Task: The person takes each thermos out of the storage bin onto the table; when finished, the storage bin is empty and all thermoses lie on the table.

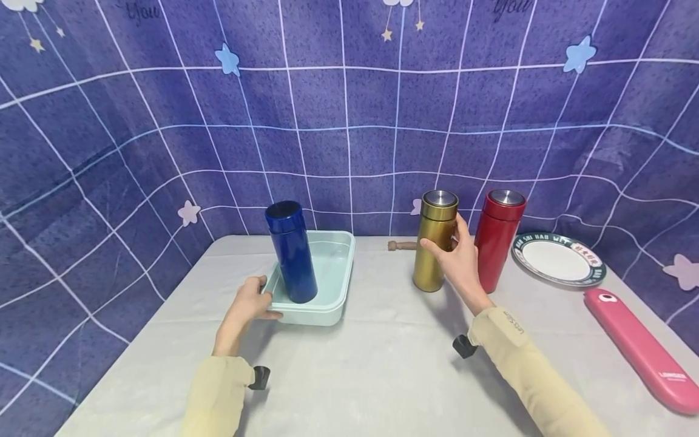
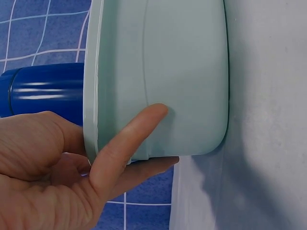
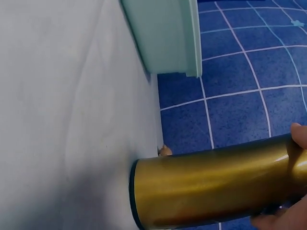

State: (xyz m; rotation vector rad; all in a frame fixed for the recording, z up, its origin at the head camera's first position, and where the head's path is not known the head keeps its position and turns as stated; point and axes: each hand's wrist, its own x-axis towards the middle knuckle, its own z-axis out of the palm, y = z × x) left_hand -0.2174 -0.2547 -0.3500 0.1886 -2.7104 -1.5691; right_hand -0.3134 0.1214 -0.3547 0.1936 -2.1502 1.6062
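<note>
Gold flask — right hand curled round it.

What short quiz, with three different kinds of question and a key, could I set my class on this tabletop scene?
1. Which hand grips the shiny gold cylindrical flask?
2. True or false: the glossy blue cylindrical flask is inside the pale-green rectangular plastic tray.
3. How many cylindrical flasks show in the head view?

Key:
1. The right hand.
2. True.
3. Three: the gold one, the blue one and a glossy red cylindrical flask.
</note>
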